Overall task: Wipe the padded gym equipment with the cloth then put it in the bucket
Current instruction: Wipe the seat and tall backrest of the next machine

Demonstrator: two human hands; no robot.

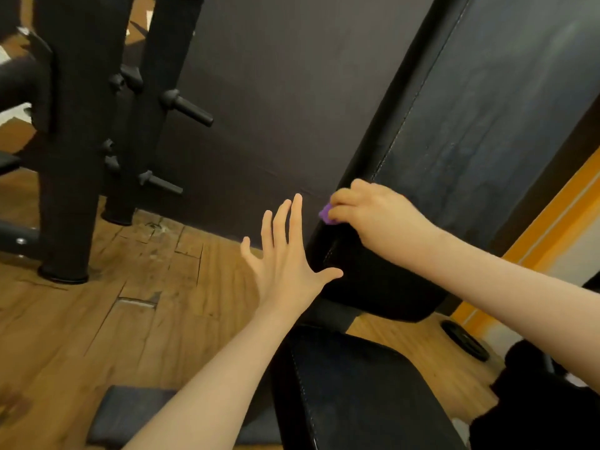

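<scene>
Wiping is in progress on the pad (454, 108), an inclined black backrest with a stitched seam down its left edge. The right hand (373, 212) sits at the pad's lower left edge, its fingers (344, 198) curled and pinching a purple cloth (325, 215); only a small corner of the cloth shows beyond them. The left hand (285, 264) is held flat, its fingers (281, 219) spread and straight, just beside the pad's side. Contact between this hand and the pad cannot be confirmed.

Handling, as a judgement: the cloth is light, soft and limp, and it bunches readily. Take it by a gathered fold, as the right hand does, and drop it as a wad. The pad appears firm under smooth vinyl-like upholstery, likely slippery where damp streaks show on its face; brace it by the edge.

A second pad, the seat (357, 394), lies below. A rack post (65, 141) with pegs stands at the left on the wooden floor (113, 319).

No bucket is in view. No brand, label or readable writing is visible.
</scene>
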